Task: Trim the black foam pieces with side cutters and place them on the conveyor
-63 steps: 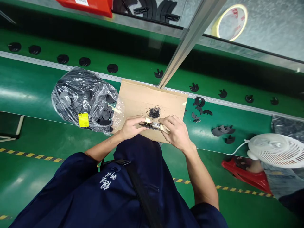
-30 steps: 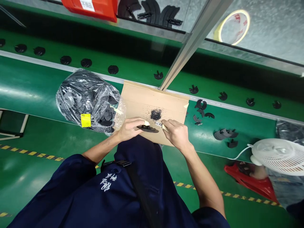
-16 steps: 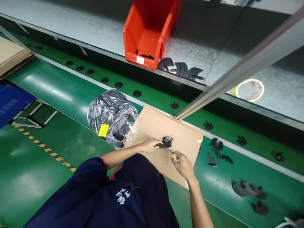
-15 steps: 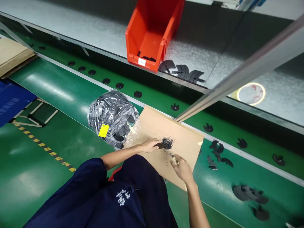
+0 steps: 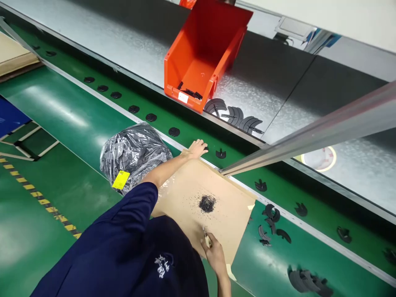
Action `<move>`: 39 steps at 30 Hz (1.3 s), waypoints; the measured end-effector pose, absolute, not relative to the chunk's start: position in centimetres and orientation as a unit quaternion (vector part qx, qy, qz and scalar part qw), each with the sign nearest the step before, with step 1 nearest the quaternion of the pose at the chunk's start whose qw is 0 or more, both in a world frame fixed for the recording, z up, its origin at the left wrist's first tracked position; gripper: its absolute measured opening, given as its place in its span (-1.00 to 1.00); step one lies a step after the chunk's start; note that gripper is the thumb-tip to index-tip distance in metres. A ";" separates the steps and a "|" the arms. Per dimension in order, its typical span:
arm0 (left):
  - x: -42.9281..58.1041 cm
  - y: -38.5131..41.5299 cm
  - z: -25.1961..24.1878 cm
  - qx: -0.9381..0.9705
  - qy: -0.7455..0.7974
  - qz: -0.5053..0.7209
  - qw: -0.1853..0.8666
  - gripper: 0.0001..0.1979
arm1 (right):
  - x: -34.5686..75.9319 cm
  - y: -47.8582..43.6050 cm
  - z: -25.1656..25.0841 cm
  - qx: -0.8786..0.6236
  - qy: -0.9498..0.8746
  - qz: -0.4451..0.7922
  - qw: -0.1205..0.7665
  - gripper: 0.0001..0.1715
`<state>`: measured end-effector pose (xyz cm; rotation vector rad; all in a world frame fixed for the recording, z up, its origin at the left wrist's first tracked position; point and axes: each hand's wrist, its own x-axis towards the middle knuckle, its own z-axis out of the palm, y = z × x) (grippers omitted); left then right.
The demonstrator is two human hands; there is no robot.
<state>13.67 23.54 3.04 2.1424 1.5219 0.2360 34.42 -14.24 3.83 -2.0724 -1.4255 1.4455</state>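
My left hand point(image 5: 197, 149) is stretched out over the green conveyor belt point(image 5: 188, 139), its fingers curled down on a small black plastic part point(image 5: 206, 148) that they partly hide. Close to the brown cardboard sheet's near side, my right hand point(image 5: 214, 253) is closed around nippers point(image 5: 208, 241) with pale yellow handles and a thin metal tip. On the cardboard point(image 5: 182, 185) lies a heap of black trimmings point(image 5: 207, 203), between the two hands. A clear plastic bag of black parts point(image 5: 136, 150), with a yellow label, rests to the left.
A red bin point(image 5: 198, 78) holding small black pieces stands on the metal shelf point(image 5: 139, 45). Curved black parts point(image 5: 233, 115) lie beside it. A metal post point(image 5: 293, 138) slants across the right. More black parts point(image 5: 272, 225) lie right of the cardboard; a tape roll point(image 5: 318, 159) sits beyond.
My left hand has moved from beside the trimmings out to the belt. My right hand with the nippers has drawn back towards my body. The view has shifted.
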 end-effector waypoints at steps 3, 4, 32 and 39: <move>14.1 25.1 1.5 0.778 0.578 0.072 0.236 -0.58 | 34.6 -14.6 3.1 -0.719 -0.475 0.488 0.137 -0.46; 14.5 25.3 0.9 0.775 0.583 0.069 0.234 -0.56 | 34.6 -14.8 2.9 -0.725 -0.469 0.484 0.144 -0.45; 19.1 14.5 1.7 0.671 0.437 0.222 0.557 -0.90 | 32.0 -11.3 4.7 -0.683 -0.232 0.568 0.395 -0.51; 10.4 0.1 6.4 0.730 0.230 0.204 0.610 -0.84 | 28.3 -9.1 7.1 -0.555 -0.084 0.727 0.395 -0.60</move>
